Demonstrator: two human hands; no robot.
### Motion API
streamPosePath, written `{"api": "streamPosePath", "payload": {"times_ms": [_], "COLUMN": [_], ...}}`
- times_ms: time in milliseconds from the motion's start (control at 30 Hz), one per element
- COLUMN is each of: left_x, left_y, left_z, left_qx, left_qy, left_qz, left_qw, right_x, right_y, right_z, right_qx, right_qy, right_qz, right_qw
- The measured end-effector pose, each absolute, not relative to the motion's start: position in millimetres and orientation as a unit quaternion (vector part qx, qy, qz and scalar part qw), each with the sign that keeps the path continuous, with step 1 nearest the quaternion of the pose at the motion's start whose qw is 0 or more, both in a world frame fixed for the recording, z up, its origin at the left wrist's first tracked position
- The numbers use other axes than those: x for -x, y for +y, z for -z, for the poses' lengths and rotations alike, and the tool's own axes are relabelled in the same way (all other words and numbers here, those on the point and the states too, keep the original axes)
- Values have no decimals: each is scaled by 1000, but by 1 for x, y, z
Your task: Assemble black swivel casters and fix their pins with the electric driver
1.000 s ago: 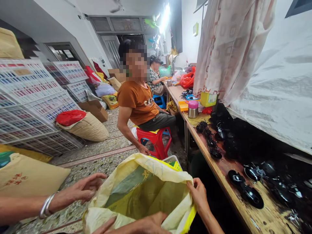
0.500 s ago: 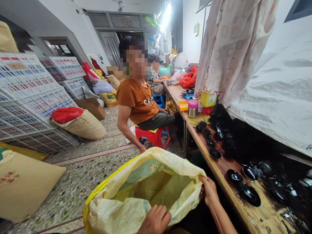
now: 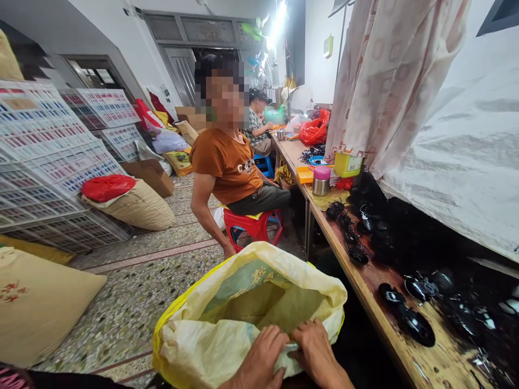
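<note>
A yellow and white woven sack stands in front of me with its mouth wide and its rim folded outward. My left hand grips the near rim, fingers curled over the edge. Close beside it, my right hand is closed on the same rim, a little to the right. Between the two hands a short stretch of the folded edge shows. The inside of the sack looks bare where I can see it; its bottom is hidden.
A wooden workbench on my right carries black mouse-shaped parts and a pink-lidded steel jar. Ahead, a person in an orange shirt sits on a red stool. White crates and a full sack stand left.
My right hand has left the sack's right corner and moved left along the rim, beside my left hand. The sack has shifted slightly right.
</note>
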State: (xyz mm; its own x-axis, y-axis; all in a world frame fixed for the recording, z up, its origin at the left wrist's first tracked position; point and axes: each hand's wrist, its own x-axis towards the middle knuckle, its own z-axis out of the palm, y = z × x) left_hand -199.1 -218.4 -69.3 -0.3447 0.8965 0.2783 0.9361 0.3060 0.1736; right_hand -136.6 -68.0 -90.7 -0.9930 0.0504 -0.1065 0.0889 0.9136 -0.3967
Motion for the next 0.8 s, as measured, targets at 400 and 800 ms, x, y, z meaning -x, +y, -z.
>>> {"api": "streamPosePath", "payload": {"times_ms": [400, 800], "left_x": [257, 316], "left_y": [-270, -318], "left_z": [2, 30], "left_qx": [39, -90], "left_qy": [-963, -978], "left_qz": [13, 189], "left_qw": [266, -11], "right_x": [139, 133], "right_y": [-82, -96], "right_z": [98, 114], "right_qx": [-8, 60], "right_qy": [986, 991], "right_qz": [167, 117], "right_qw": [13, -1]}}
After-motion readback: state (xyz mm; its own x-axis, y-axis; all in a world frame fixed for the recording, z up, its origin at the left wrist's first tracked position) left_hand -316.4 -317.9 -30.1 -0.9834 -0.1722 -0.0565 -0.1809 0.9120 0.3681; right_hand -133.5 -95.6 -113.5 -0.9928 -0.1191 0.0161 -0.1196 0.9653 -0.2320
